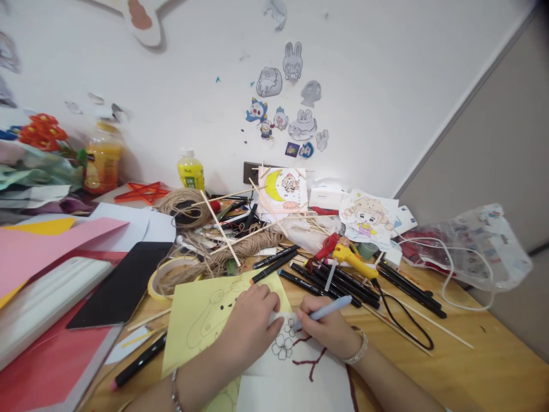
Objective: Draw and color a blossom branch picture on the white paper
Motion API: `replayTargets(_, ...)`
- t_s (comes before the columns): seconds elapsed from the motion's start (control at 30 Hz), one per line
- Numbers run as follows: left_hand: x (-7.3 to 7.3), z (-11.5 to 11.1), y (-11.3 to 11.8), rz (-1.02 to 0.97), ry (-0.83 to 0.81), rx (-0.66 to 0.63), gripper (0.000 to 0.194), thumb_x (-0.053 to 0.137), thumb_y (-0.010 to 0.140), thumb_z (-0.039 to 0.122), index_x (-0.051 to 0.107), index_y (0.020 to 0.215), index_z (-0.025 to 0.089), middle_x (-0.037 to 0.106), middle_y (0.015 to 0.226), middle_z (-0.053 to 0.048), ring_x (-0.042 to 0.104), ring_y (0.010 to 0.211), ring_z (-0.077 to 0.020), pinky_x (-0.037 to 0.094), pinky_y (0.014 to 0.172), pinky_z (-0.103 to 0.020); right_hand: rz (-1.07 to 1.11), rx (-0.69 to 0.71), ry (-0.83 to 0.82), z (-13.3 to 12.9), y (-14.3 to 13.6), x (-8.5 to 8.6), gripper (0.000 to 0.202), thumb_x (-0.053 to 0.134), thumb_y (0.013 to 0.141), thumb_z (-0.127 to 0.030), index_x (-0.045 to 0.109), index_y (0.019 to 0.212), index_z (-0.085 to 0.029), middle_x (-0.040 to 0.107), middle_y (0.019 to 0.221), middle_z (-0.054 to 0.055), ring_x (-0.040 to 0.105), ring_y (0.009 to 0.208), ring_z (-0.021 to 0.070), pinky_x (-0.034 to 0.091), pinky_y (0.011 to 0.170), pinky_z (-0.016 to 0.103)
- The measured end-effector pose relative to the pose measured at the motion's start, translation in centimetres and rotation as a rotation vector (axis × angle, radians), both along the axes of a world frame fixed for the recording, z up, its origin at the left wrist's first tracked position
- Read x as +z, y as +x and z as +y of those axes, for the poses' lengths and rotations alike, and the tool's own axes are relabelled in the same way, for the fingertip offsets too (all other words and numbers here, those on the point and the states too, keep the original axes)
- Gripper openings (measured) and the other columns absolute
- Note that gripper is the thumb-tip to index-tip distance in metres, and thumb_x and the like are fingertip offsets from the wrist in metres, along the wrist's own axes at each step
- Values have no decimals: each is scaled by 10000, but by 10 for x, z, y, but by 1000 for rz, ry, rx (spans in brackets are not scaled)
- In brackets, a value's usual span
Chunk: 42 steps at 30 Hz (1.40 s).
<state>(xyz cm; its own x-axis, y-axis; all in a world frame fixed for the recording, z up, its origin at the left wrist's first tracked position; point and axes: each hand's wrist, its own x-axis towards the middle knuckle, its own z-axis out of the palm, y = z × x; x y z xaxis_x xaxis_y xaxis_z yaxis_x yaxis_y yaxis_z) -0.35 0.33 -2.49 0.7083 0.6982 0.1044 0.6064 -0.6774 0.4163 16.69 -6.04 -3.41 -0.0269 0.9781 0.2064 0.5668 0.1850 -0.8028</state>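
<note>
In the head view a white sheet of paper [278, 389] lies in front of me, with black flower outlines [283, 346] and dark red branch lines [315, 364] on it. My right hand [328, 329] is closed around a light blue pen [330, 308], whose tip is hidden near the upper flower. To the left, my left hand [255, 317] is loosely curled and holds down the upper left edge of the white sheet. Beneath that hand and forearm is a yellow sheet [184, 320] bearing a pencil-like character outline, partly covered.
Several black markers [309, 283], a yellow glue gun [355, 260] with a black cord, wooden sticks and twine [253, 243] crowd the table beyond my hands. A black tablet [124, 280] and tape roll [156, 277] lie left. A clear plastic bag [484, 246] sits at the right.
</note>
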Motion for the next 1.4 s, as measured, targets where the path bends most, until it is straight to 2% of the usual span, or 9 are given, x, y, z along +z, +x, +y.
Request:
replayTargets(0.3,0,1,0,11,4,2,66,570,763,253,555,804,203,542,863,-35,492,876,-218,372,773,-340,8,21,-50,1,-1,3,297,471,779,-252,336,517,-214,448,461,-45,425,457,103,338,459,212)
replayTargets(0.67,-1,1,1,-1,2,-6,61,554,770,252,550,803,200,539,864,-34,485,872,-211,368,773,-343,24,2,-34,0,-1,4,320,473,783,-263,290,523,-219,378,459,-60,383,456,100,325,450,211)
replayTargets(0.87,0,0,1,0,-6,-4,63,558,770,254,552,804,202,540,864,-36,490,875,-216,373,776,-346,69,-15,-44,-1,0,2,312,487,788,-273,313,536,-217,397,462,-61,402,450,97,342,437,205)
replayTargets(1.07,-1,0,0,-2,10,-10,59,553,772,251,553,803,201,542,863,-39,492,871,-218,375,773,-346,39,22,-37,-1,0,3,284,477,796,-277,357,547,-216,482,476,-41,457,449,109,370,456,221)
replayTargets(1.4,0,1,1,6,9,-14,71,559,772,255,557,812,197,548,877,-42,489,875,-218,377,778,-353,0,46,-27,0,0,4,291,481,796,-274,369,536,-208,462,477,-46,441,469,103,360,468,215)
